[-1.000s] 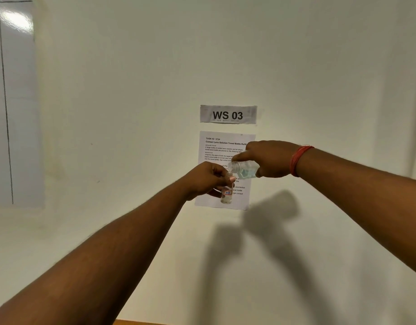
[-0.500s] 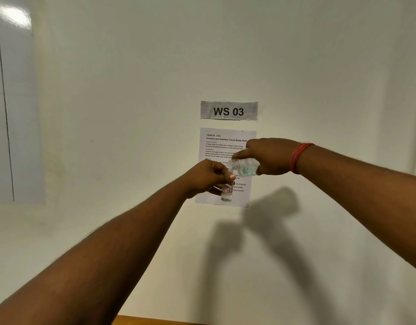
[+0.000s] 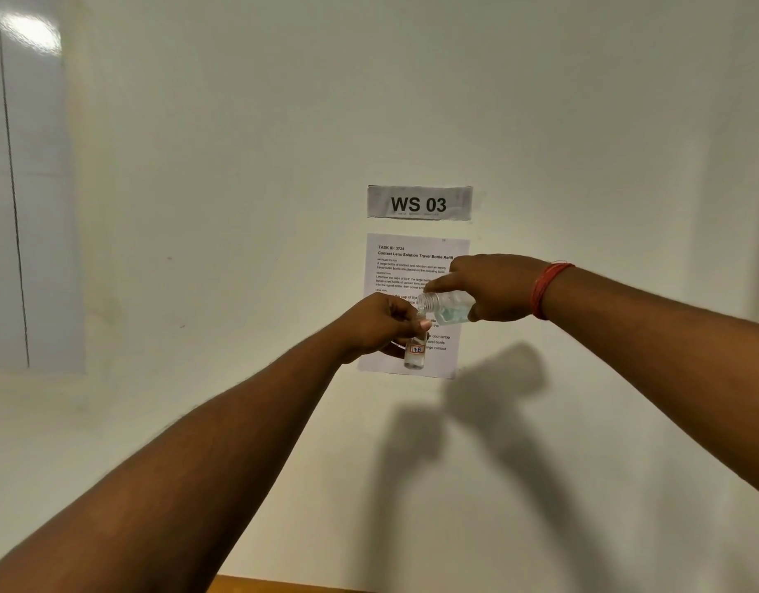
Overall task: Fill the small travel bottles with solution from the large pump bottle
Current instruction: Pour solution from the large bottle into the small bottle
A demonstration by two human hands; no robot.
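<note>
clear large bottle (image 3: 448, 308) tipped in r hand (image 3: 493, 288) grip, mouth over small bottle (image 3: 415, 353) clasped upright in l hand (image 3: 379, 327)

Both hands raised in open air before the wall (image 3: 240, 164). Left hand (image 3: 379, 325) and right hand (image 3: 493, 288) close together, bottle mouth to mouth: vial (image 3: 415, 353) under the tilted bottle (image 3: 448, 308), no gap to pass between them. Wall just behind carries the sheet (image 3: 405, 258) and the sign (image 3: 419, 203), both flat. Space below the forearms open down to the counter (image 3: 283, 586) edge. Left and right of the arms: open.
</note>
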